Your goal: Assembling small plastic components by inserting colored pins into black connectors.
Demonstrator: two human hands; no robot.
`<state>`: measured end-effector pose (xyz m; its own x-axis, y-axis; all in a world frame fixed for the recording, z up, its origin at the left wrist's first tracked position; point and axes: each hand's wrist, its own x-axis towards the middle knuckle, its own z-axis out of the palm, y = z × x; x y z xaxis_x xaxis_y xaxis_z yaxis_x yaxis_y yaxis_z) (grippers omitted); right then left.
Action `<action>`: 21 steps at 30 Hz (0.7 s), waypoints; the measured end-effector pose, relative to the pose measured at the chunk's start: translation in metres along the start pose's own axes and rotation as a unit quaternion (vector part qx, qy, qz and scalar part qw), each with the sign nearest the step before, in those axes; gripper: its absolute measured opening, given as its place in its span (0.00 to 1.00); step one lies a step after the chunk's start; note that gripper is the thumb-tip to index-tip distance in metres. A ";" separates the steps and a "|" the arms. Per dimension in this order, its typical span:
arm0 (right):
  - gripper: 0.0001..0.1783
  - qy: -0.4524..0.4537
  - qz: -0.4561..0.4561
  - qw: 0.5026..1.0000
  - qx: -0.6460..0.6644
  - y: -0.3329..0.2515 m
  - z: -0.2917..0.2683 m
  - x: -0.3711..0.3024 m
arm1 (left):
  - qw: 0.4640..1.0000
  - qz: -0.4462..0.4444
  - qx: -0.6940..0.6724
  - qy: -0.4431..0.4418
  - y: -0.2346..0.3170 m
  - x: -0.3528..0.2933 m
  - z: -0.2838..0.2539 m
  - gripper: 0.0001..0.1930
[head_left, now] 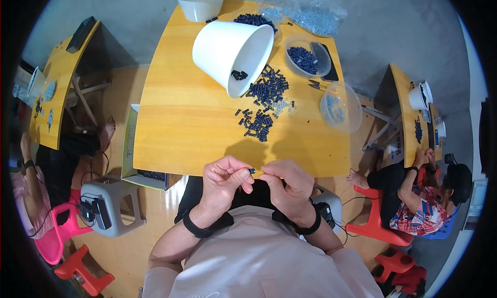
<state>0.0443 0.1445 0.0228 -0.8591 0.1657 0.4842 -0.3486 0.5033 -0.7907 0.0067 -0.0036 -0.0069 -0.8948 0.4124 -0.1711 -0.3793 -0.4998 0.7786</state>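
Note:
Close to the table's near edge, my left hand point(225, 180) pinches a small dark cylindrical piece point(252, 171) between thumb and fingers. My right hand point(289, 184) is closed just beside it, its thumb and forefinger pressed together at the piece's end; anything between those fingertips is too small to make out. Beyond my hands lies a loose pile of black cylindrical pieces point(269, 88), with a smaller heap point(259, 126) nearer me. Tiny clear bits point(282, 107) are scattered at the pile's right side. A white bucket point(222, 52) lies tipped over, its mouth facing the pile, with several black pieces inside.
A clear tub of dark pieces point(303, 60), a clear tub of pale bits point(335, 110), and small snips point(317, 84) are on the right. Farther back are a full white bucket point(202, 8) and a bag of clear bits point(316, 18). Other people sit at side tables.

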 end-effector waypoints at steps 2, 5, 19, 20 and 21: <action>0.09 -0.002 -0.019 1.000 -0.021 -0.004 0.000 0.000 | 1.000 -0.006 0.002 -0.010 0.003 -0.001 0.003 0.02; 0.10 -0.007 -0.045 0.998 -0.052 -0.007 0.002 0.002 | 1.000 -0.007 0.010 -0.007 0.002 0.001 0.004 0.02; 0.14 -0.009 -0.097 0.994 -0.058 0.009 0.014 -0.006 | 0.998 -0.036 0.055 0.010 -0.007 -0.001 0.002 0.03; 0.13 -0.015 -0.087 0.995 -0.055 0.010 0.015 -0.005 | 0.997 -0.037 0.059 0.016 -0.007 0.001 0.002 0.04; 0.13 -0.015 -0.083 0.995 -0.055 0.012 0.016 -0.005 | 0.997 -0.041 0.059 0.016 -0.008 0.003 0.001 0.04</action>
<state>0.0388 0.1364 0.0047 -0.8050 0.0483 0.5913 -0.4441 0.6119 -0.6545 0.0079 0.0027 -0.0130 -0.8701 0.4223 -0.2541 -0.4222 -0.3724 0.8265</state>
